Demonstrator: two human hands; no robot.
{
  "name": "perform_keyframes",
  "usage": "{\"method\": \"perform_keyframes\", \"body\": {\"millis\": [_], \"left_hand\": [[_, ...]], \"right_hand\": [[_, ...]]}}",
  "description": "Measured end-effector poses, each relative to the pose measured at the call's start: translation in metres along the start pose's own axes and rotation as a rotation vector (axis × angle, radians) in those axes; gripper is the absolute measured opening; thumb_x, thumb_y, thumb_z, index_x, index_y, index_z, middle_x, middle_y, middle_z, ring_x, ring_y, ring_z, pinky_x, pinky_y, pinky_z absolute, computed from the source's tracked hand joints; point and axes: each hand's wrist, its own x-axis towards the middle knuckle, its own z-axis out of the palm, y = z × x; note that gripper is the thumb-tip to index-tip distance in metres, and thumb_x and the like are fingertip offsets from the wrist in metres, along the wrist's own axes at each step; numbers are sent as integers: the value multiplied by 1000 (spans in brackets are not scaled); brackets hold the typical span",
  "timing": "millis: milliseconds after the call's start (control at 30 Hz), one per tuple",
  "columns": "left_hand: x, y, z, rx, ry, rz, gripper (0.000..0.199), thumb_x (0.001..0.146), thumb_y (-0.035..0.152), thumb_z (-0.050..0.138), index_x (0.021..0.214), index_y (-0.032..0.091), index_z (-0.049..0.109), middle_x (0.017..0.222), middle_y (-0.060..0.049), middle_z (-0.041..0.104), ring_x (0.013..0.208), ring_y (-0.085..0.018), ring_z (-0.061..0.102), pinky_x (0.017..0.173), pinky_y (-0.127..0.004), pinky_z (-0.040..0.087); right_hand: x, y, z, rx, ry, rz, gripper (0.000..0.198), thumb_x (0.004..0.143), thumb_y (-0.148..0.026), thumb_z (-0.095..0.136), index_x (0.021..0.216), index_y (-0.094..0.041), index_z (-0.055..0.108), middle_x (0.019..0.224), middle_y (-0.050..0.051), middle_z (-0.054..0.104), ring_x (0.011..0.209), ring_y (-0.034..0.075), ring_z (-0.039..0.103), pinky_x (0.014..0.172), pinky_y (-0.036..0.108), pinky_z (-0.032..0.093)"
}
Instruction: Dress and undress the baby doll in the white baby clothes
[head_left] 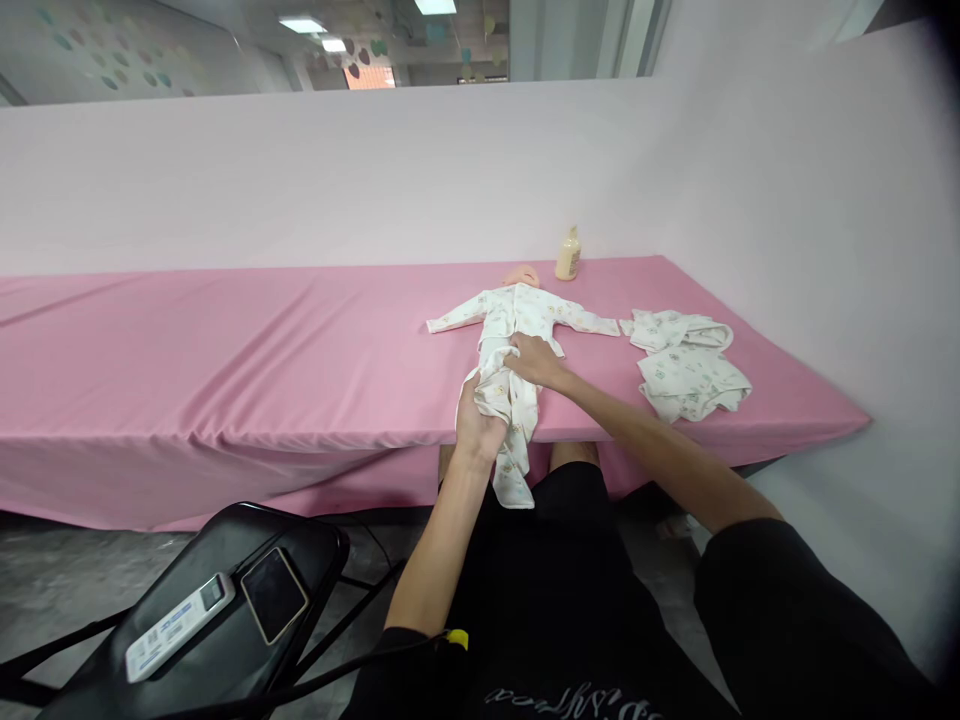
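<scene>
A baby doll (523,274) lies face-up with its head toward the wall. It wears a white printed long-sleeved baby top (529,308), arms spread wide. White printed baby pants (523,410) are around its lower body, and one pant leg hangs over the table's front edge. My left hand (478,420) is closed on bunched pants fabric at the left leg. My right hand (534,362) pinches the same fabric near the doll's waist, its fingertips partly hidden. How far the doll's legs reach inside the pants cannot be seen.
A pink cloth covers the long table (360,350). Folded white printed clothes (690,375) lie to the right. A cream pump bottle (568,255) stands by the wall. At lower left, a black chair (247,530) holds a phone (274,596) and a white device (180,627).
</scene>
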Motion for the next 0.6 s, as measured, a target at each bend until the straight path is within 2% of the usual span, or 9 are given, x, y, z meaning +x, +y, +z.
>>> {"method": "perform_keyframes", "body": {"millis": [100, 200, 300, 400, 500, 533, 600], "left_hand": [[-2, 0, 0, 1, -26, 13, 29, 96, 21, 49, 116, 15, 69, 112, -8, 74, 114, -19, 68, 102, -30, 54], [-3, 1, -1, 11, -35, 5, 28, 96, 22, 48, 114, 15, 69, 111, -8, 74, 110, -19, 69, 99, -30, 55], [-2, 3, -4, 29, 26, -1, 23, 96, 23, 51, 108, 15, 69, 104, -6, 74, 94, -15, 72, 89, -25, 57], [-1, 5, -4, 26, 56, -20, 19, 95, 22, 53, 104, 15, 68, 96, -4, 74, 81, -13, 71, 82, -24, 58], [0, 6, -3, 9, 54, -28, 19, 95, 18, 52, 105, 14, 68, 95, -5, 74, 81, -12, 71, 83, -23, 58], [0, 7, -3, 3, 49, -25, 20, 94, 18, 53, 106, 14, 68, 95, -6, 75, 83, -12, 72, 84, -23, 57], [2, 8, -4, -9, 36, -30, 20, 94, 18, 53, 108, 13, 68, 97, -6, 75, 86, -13, 72, 85, -23, 57]], "right_hand": [[7, -9, 8, -152, 27, 13, 23, 91, -20, 45, 112, -16, 54, 114, 16, 68, 99, 31, 64, 77, 36, 44], [8, -13, 10, -170, 12, 1, 28, 92, -14, 41, 119, -14, 52, 118, 19, 66, 105, 33, 64, 85, 40, 46], [4, -8, 6, 70, -110, -8, 30, 90, -20, 51, 120, -14, 52, 121, 16, 65, 109, 29, 62, 89, 38, 47], [-1, 4, -2, 383, -283, -26, 56, 79, -30, 69, 129, -16, 48, 132, 14, 59, 118, 26, 58, 92, 33, 48], [-3, 10, -8, 479, -400, -32, 74, 68, -34, 79, 132, -17, 47, 128, 12, 60, 114, 26, 59, 87, 32, 50], [-3, 9, -8, 463, -415, -37, 72, 66, -34, 79, 129, -17, 49, 124, 11, 62, 110, 25, 60, 83, 32, 50], [-3, 5, -9, 396, -426, -62, 53, 66, -31, 77, 114, -18, 56, 111, 8, 65, 97, 23, 62, 74, 30, 49]]}}
